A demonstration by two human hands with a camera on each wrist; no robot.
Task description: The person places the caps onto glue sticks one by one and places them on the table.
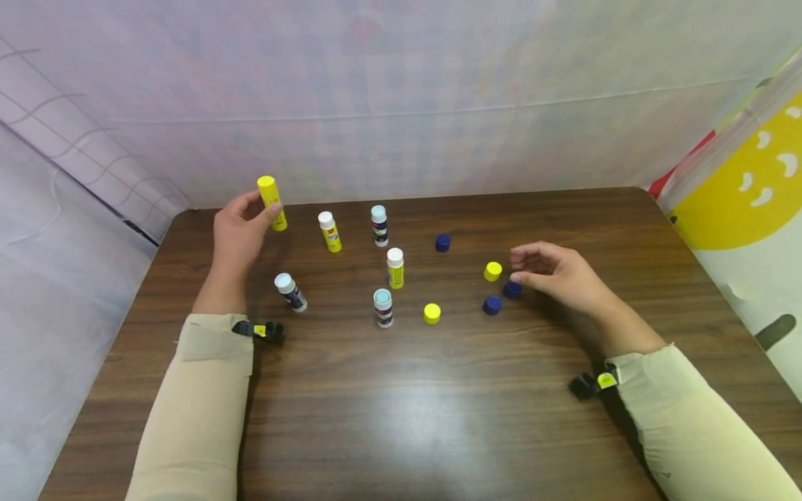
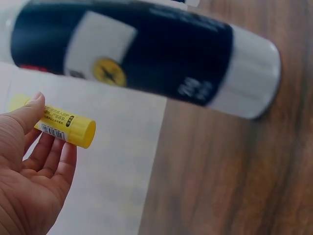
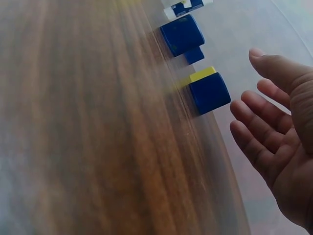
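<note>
My left hand pinches a capped yellow glue stick between thumb and fingers, over the back left of the table. The left wrist view shows its barcode and yellow end. A navy and white glue stick without its cap looms large there; it stands just right of my left forearm. My right hand hovers at the right with fingers loosely bent and nothing in them. Its thumb is close beside a dark blue cap. Nearby lie a yellow cap and another dark blue cap.
Uncapped yellow glue sticks and navy ones stand upright mid-table. A third dark blue cap and a second yellow cap lie right of them. White cloth hangs behind the wooden table.
</note>
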